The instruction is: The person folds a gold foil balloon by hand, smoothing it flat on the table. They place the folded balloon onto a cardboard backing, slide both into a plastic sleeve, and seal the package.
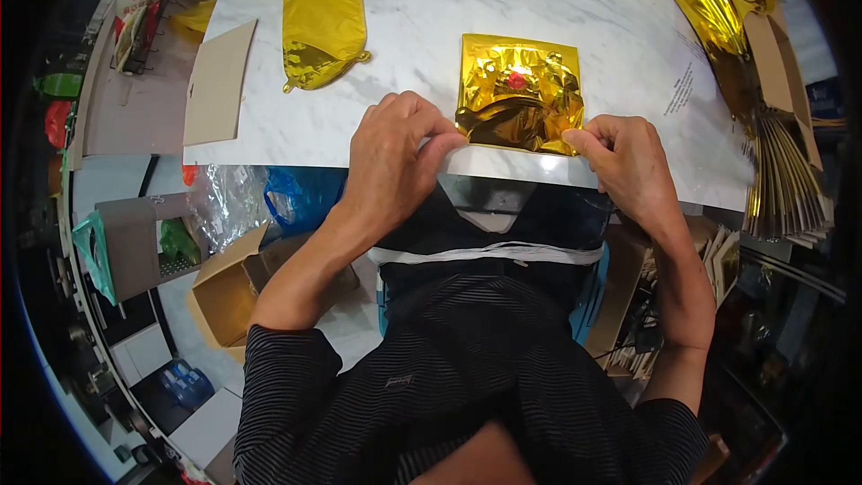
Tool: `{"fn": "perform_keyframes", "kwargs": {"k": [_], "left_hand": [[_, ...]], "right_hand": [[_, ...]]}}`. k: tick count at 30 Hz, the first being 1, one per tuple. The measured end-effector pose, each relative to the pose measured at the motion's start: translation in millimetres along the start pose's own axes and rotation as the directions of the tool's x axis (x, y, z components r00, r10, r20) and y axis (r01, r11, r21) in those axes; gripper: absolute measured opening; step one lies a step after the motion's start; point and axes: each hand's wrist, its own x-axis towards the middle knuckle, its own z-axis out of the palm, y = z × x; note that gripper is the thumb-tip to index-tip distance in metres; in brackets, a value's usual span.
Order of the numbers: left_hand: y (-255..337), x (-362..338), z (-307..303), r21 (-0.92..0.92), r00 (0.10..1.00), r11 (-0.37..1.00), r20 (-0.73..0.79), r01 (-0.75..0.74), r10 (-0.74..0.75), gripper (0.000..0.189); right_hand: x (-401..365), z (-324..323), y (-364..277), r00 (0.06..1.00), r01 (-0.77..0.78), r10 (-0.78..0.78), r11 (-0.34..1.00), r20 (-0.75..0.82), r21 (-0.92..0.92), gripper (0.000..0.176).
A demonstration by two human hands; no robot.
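A folded gold foil balloon [521, 58] lies as a crinkled square near the front edge of the white marbled table [413, 36]. It has a small red spot at its middle and a dark, shiny fold across its lower half. My left hand [391, 148] pinches its lower left corner between thumb and fingers. At the lower right corner, my right hand [633, 162] grips the foil the same way. Further up to the left, another flat gold foil balloon [323, 22] with small tabs at its end lies unfolded.
A grey-brown cardboard sheet [220, 85] rests at the table's left edge. More gold foil [709, 0] spreads over the far right corner, beside a cardboard box [783, 63] and a fan of folded gold packets [783, 184]. Below the table stands an open carton [229, 292] near a blue plastic bag [301, 198].
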Motion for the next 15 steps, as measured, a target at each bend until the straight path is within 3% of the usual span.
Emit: {"fn": "perform_keyframes", "kwargs": {"k": [4, 12, 15], "left_hand": [[4.1, 5.8, 2.7, 0.046, 1.000, 0.999, 0.004, -0.007, 0.007, 0.014], [13.0, 10.9, 5.0, 0.103, 0.997, 0.993, 0.033, 0.060, -0.063, 0.016], [15.1, 10.8, 5.1, 0.111, 0.997, 0.991, 0.034, 0.070, -0.074, 0.016]], "right_hand": [[-0.8, 2.3, -0.7, 1.000, -0.020, 0.020, 1.000, -0.022, 0.016, 0.037], [-3.6, 6.7, 3.6, 0.986, 0.091, -0.089, 0.996, -0.138, 0.006, 0.033], [-2.1, 0.1, -4.1, 0.993, 0.084, -0.082, 0.996, -0.085, 0.016, 0.030]]}}
